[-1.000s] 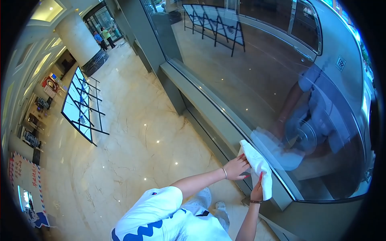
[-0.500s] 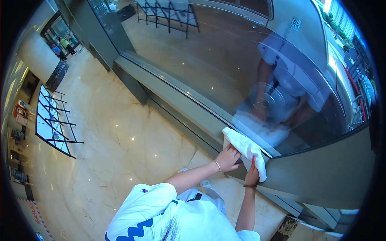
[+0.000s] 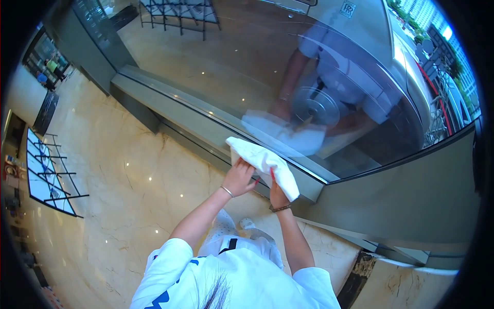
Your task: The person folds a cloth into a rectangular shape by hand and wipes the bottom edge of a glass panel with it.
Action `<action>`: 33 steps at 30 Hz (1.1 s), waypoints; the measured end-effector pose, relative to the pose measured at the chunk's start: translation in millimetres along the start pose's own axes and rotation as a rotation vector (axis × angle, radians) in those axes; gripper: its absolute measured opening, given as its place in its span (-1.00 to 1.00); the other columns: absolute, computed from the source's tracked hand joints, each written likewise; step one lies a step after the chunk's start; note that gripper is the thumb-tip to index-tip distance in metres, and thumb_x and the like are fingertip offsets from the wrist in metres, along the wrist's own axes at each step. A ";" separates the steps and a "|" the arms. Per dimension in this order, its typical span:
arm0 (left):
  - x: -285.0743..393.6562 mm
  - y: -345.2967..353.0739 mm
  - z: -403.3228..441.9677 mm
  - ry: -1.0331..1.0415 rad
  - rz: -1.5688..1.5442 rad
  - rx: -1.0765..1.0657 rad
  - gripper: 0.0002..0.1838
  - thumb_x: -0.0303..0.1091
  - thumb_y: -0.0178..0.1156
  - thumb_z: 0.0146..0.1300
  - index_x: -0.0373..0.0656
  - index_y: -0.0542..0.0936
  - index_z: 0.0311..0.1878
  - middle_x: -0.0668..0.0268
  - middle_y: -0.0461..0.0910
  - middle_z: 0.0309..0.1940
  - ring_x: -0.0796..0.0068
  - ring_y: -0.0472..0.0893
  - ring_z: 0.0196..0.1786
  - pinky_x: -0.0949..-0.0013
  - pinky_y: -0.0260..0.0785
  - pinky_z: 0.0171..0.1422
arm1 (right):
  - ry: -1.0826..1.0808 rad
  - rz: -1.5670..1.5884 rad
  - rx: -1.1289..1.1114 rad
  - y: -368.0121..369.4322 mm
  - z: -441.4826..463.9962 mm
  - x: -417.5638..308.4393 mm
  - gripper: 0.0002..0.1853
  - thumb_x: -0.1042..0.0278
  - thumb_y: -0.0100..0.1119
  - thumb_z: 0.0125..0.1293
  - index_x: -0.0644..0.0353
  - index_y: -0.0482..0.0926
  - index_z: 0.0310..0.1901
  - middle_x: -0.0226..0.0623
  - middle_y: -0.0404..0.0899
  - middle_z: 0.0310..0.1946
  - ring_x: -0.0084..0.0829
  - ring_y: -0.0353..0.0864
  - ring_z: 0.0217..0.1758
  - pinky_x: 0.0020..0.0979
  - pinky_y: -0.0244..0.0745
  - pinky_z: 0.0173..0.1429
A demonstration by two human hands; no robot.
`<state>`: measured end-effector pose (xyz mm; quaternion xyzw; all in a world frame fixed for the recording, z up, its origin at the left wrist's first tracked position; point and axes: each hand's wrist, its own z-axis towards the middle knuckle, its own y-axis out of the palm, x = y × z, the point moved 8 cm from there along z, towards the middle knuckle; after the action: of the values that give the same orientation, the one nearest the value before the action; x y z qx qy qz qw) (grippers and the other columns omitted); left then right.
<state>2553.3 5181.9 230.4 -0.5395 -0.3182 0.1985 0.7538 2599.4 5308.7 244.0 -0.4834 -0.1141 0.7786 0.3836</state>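
A folded white cloth (image 3: 265, 162) lies along the grey window ledge (image 3: 190, 110), at the foot of the large glass pane (image 3: 216, 56). My left hand (image 3: 240, 177), a thin bracelet at its wrist, grips the cloth's near edge with the fingers partly hidden under it. Close beside it, my right hand (image 3: 278, 191) holds the right part of the cloth, thumb on top and the other fingers hidden behind. A dark beaded bracelet circles that wrist. Both hands and the cloth are mirrored in the glass.
A grey frame panel (image 3: 401, 201) meets the ledge on the right. Polished marble floor (image 3: 139, 170) spreads to the left, where a black-framed display rack (image 3: 51, 172) stands. Two people (image 3: 49, 72) are far off near a doorway. Behind the glass stands a car (image 3: 411, 72).
Both hands and the cloth have moved left along the ledge, away from the right corner. The camera's view has shifted, and my feet now show below.
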 end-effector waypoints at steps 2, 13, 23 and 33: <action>-19.0 -3.9 -12.1 -0.009 0.024 -0.047 -0.34 -0.09 0.21 -0.04 -0.31 0.31 0.08 -0.04 0.34 0.03 0.02 0.27 0.18 0.09 -0.03 0.37 | -0.079 0.004 0.008 12.8 0.0 -16.8 -0.59 0.56 0.02 0.18 0.09 0.42 0.10 -0.10 0.48 -0.04 -0.07 0.45 0.01 -0.21 0.32 0.11; -92.6 -24.1 -41.8 0.104 -0.007 -0.023 -0.36 -0.21 0.25 -0.07 -0.34 0.30 0.06 -0.05 0.34 0.00 -0.02 0.29 0.14 0.02 0.00 0.33 | -0.046 -0.018 -0.011 79.4 8.0 -61.6 -0.68 0.52 0.01 0.15 0.16 0.49 -0.03 -0.06 0.49 -0.07 -0.06 0.44 0.01 -0.18 0.32 0.10; -27.5 -13.2 -108.6 0.158 -0.190 -0.117 -0.23 -0.21 0.25 -0.03 -0.38 0.15 0.20 -0.16 0.22 0.13 -0.16 0.19 0.21 -0.09 -0.03 0.29 | 0.159 -0.361 0.011 21.6 -53.0 -144.3 -0.69 0.38 0.10 0.14 0.07 0.53 -0.04 -0.13 0.48 -0.04 -0.10 0.44 0.01 -0.15 0.30 0.09; 334.3 93.2 -181.6 0.432 -0.471 -0.453 -0.28 -0.15 0.19 0.03 -0.35 0.21 0.20 -0.12 0.15 0.23 -0.11 0.10 0.30 0.02 -0.06 0.34 | 0.563 -0.227 0.207 -241.2 -330.1 -78.1 -0.69 0.33 0.04 0.17 0.10 0.53 -0.02 -0.08 0.51 -0.07 -0.05 0.43 0.03 -0.12 0.23 0.16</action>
<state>2923.7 5303.5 192.4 -0.6340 -0.3029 -0.1734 0.6901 3012.8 5353.6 261.0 -0.6226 0.0230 0.5738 0.5316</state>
